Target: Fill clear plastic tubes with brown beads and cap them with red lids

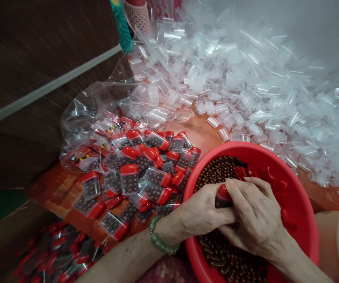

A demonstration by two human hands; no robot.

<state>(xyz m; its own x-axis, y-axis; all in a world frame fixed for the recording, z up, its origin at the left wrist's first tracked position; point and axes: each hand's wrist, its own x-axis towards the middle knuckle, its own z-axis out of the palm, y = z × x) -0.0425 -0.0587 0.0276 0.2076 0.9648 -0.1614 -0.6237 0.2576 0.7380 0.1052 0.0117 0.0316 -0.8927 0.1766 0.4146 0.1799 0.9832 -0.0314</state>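
The person's left hand (pixel 200 214) and right hand (pixel 253 216) meet above a round red plastic basin (pixel 307 232); between them is a small red-capped container (pixel 223 195), upper end showing, the lower part hidden by the hands. The left fingers are closed narrowly around the container's body; the right thumb and fingers are drawn in at its red cap, touching it, while the exact placing of the other right fingertips cannot be told.

Glossy brown beads (pixel 218 169) lie in the basin, on its left side and toward the bottom of the view; loose red caps (pixel 284 188) lie inside along its right side, with some by the beads beyond the hands. A green bead bracelet (pixel 161 241) circles the left wrist.

Left of the basin, a heap of filled containers (pixel 129 179), clear with red caps and dark beads inside, lies on an orange-red sheet (pixel 54 192); a clear plastic bag (pixel 79 108) with red printed pieces rests against the heap's far side; a lower pile of similar containers (pixel 61 251), blurred, sits at the bottom left. Beyond the basin, clear empty plastic cases (pixel 225 84) spread in a broad mound.
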